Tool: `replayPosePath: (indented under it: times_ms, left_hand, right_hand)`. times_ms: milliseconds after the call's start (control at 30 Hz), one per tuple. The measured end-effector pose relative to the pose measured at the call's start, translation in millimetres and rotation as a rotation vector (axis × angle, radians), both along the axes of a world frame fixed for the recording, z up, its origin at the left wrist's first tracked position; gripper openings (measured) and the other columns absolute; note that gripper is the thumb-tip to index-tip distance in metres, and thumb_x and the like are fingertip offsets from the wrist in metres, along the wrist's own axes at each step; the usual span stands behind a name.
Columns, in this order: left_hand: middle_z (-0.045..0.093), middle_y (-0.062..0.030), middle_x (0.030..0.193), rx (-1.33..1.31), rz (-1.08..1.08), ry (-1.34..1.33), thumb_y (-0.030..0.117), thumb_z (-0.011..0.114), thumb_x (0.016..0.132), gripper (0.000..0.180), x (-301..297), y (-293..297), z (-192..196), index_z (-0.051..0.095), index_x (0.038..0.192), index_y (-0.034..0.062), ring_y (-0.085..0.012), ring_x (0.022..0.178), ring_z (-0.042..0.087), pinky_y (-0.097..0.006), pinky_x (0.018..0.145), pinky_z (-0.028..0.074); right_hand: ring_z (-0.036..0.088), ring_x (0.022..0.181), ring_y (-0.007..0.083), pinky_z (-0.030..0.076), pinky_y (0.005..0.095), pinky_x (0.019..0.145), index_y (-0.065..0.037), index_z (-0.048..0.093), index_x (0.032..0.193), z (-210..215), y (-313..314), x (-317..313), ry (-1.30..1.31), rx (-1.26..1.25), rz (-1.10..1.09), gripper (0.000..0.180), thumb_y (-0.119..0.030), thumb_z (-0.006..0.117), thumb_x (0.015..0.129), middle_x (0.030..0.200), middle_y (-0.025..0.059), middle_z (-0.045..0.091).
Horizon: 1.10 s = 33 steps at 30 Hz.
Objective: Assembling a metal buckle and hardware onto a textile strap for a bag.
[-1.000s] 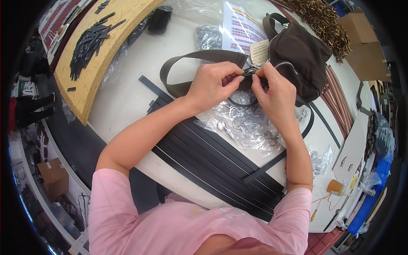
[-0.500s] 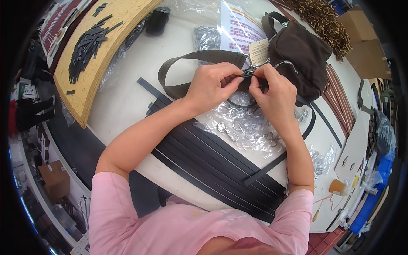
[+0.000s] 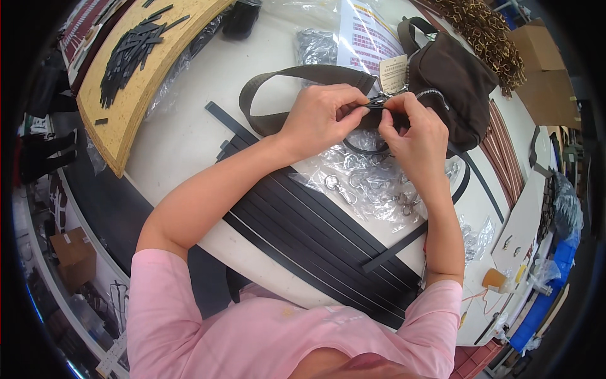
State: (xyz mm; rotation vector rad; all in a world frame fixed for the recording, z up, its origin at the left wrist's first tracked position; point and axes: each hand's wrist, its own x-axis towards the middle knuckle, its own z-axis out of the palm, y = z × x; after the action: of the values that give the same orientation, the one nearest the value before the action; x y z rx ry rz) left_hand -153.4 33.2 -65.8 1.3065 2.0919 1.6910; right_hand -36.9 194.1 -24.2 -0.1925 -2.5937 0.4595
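Both hands meet over the far middle of the white table [image 3: 183,136], working at the end of a brown strap [image 3: 297,74] where it joins a brown bag [image 3: 457,88]. The left hand [image 3: 319,117] is closed, fingers curled and pinched on the strap end and a small metal clasp [image 3: 377,101]. The right hand [image 3: 416,136] is likewise closed, thumb and fingertips pinched on the same clasp from the other side; how firmly either grips cannot be told. The strap is flat olive-brown webbing, lying in a loop on the table from the clasp out toward the left and back under the left hand. The bag is dark brown fabric with a silver zip and a pale paper tag [image 3: 394,72] hanging at its near corner; it sits toward the far right edge. Below the hands lies a clear plastic bag of metal hooks [image 3: 366,183]. A row of long black strips [image 3: 315,234] runs slantwise across the near part of the table. On the far left, a cork board [image 3: 120,120] carries a pile of short black pieces [image 3: 129,50]
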Motion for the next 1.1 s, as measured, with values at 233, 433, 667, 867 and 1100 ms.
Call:
replayPosePath:
  times_ms: [233, 433, 667, 867, 1100]
  left_hand:
    - [0.074, -0.0078, 0.085, 0.021, 0.002, 0.03, 0.007, 0.076, 0.089, 0.014, -0.6, 0.2, -2.6, 0.074, 0.1, -0.0018, -0.0119, 0.066, 0.067, -0.026, 0.062, 0.054]
    - [0.073, -0.0079, 0.085, 0.017, 0.002, 0.045, 0.006, 0.076, 0.09, 0.014, -1.1, -0.2, -4.4, 0.074, 0.1, -0.0019, -0.0125, 0.069, 0.069, -0.026, 0.063, 0.055]
    - [0.074, -0.008, 0.086, 0.015, 0.007, 0.041, 0.006, 0.076, 0.09, 0.013, 0.9, 1.3, -4.3, 0.074, 0.101, -0.0017, -0.0123, 0.07, 0.069, -0.025, 0.063, 0.055]
    - [0.073, -0.008, 0.086, 0.02, 0.0, 0.063, 0.005, 0.076, 0.09, 0.013, -0.9, -0.8, -4.0, 0.074, 0.101, -0.0018, -0.0127, 0.069, 0.069, -0.025, 0.063, 0.055]
    - [0.074, -0.008, 0.086, 0.002, -0.005, 0.078, 0.006, 0.076, 0.09, 0.013, -3.1, -4.0, -1.8, 0.074, 0.1, -0.0018, -0.0128, 0.068, 0.069, -0.026, 0.062, 0.054]
  right_hand:
    - [0.055, 0.058, 0.0219, 0.047, 0.0352, 0.059, -0.01, 0.066, 0.087, -3.8, -1.8, -1.8, 0.014, -0.039, -0.013, 0.013, -0.011, 0.077, 0.08, 0.078, 0.0012, 0.069]
    - [0.054, 0.057, 0.0213, 0.046, 0.0354, 0.058, -0.009, 0.064, 0.086, -3.4, -1.8, -1.7, 0.021, -0.068, 0.015, 0.013, -0.01, 0.076, 0.081, 0.078, 0.0011, 0.068]
    - [0.056, 0.058, 0.021, 0.047, 0.0355, 0.058, -0.008, 0.064, 0.086, -5.5, 2.0, -1.2, 0.047, -0.047, 0.048, 0.014, -0.009, 0.077, 0.081, 0.077, 0.0024, 0.067]
    - [0.06, 0.059, 0.0206, 0.049, 0.0339, 0.058, -0.007, 0.065, 0.086, -2.3, -3.1, -3.1, 0.038, -0.108, 0.044, 0.013, -0.006, 0.076, 0.08, 0.079, 0.0031, 0.068]
    - [0.061, 0.059, 0.0211, 0.049, 0.0334, 0.058, -0.007, 0.065, 0.087, -3.1, -3.7, -4.7, 0.041, -0.13, 0.059, 0.012, -0.007, 0.076, 0.081, 0.081, 0.0041, 0.068]
